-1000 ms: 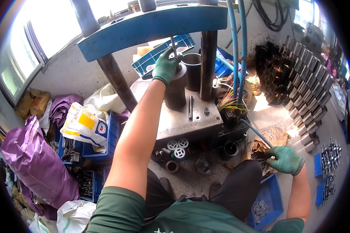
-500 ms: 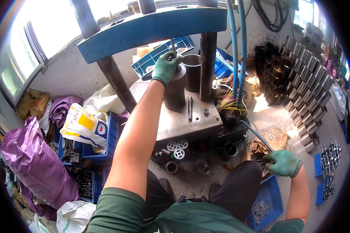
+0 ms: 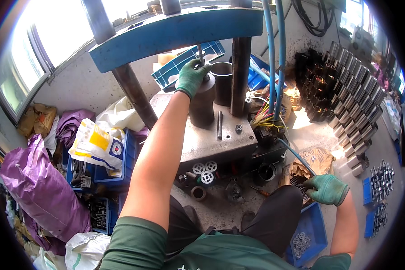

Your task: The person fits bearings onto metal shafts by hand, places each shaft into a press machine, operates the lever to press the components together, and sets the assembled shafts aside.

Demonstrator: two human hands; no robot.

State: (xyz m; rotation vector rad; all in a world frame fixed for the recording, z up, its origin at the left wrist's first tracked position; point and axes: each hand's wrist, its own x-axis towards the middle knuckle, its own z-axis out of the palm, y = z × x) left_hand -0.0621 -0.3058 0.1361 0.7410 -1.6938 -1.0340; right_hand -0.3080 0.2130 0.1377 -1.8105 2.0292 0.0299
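My left hand (image 3: 191, 80), in a green glove, is closed around an upright metal shaft (image 3: 201, 55) above a thick steel cylinder (image 3: 202, 109). The cylinder stands on the press's metal bed (image 3: 198, 141), below the blue crossbeam (image 3: 180, 33). My fingers hide the shaft's lower part. Out to the right, my gloved right hand (image 3: 328, 189) grips the end of a long lever (image 3: 296, 156) that slants up to the machine. A wider dark tube (image 3: 223, 92) stands behind the cylinder. On the bed lie a short rod (image 3: 219, 125) and a small ring-shaped part (image 3: 238, 128).
Steel columns (image 3: 241, 76) flank the cylinder. Blue hoses (image 3: 280, 58) run down at the right, near loose coloured wires (image 3: 267, 120). Stacked metal tubes (image 3: 353, 99) stand farther right. Round slotted plates (image 3: 207, 177) lie below the bed. Blue crates (image 3: 129, 155) and purple sacks (image 3: 42, 189) crowd the left.
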